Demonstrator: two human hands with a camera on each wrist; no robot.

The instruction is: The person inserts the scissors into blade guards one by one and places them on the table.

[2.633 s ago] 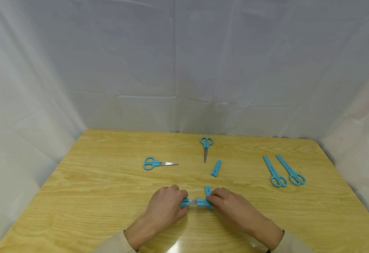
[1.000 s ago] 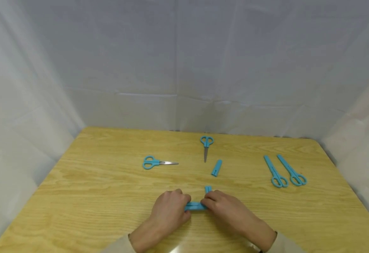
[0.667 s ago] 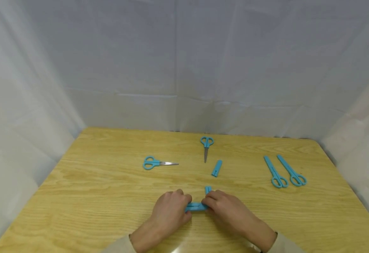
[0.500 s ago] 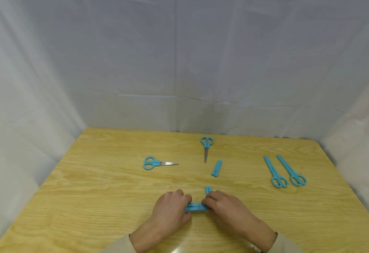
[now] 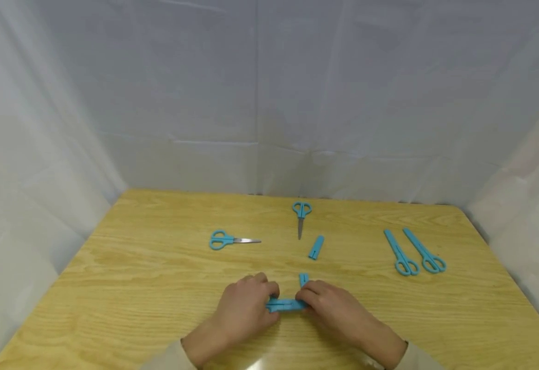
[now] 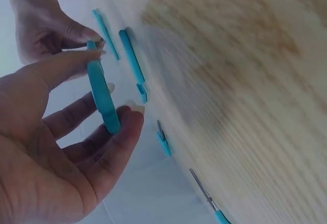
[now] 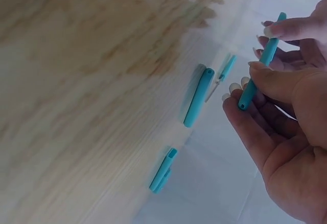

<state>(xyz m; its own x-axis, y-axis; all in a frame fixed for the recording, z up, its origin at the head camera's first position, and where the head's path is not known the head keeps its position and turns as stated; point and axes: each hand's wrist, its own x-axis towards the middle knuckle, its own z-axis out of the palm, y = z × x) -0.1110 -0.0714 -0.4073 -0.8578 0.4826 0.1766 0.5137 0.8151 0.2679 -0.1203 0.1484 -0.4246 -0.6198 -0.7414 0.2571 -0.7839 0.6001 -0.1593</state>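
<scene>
Left hand (image 5: 248,308): thumb and fingers hold the handle end of a pair of teal scissors (image 5: 286,305); handle loops mostly hidden by the hand.
Right hand (image 5: 336,308): thumb and fingertips pinch the other end, over the teal sheath.
Held scissors: at the near middle of the table, spanning both hands, lying roughly crosswise; blades enclosed by sheath; seen edge-on in both wrist views.
Near sheath (image 5: 303,279): loose, just beyond the right fingers, its lower part hidden; contact with the hand, cannot tell.
Far sheath (image 5: 316,247): on the table, slightly slanted, well apart from both hands.
Left bare scissors (image 5: 223,240): handles left, metal blades pointing right.
Far bare scissors (image 5: 301,210): handles toward the back edge, blades toward the person.
Sheathed pairs: two at right, the inner (image 5: 401,252) and the outer (image 5: 425,250), side by side, apart, handles toward the person.
Surface: wood-grain table (image 5: 149,267).
Backdrop: pale sheeting (image 5: 195,92).
</scene>
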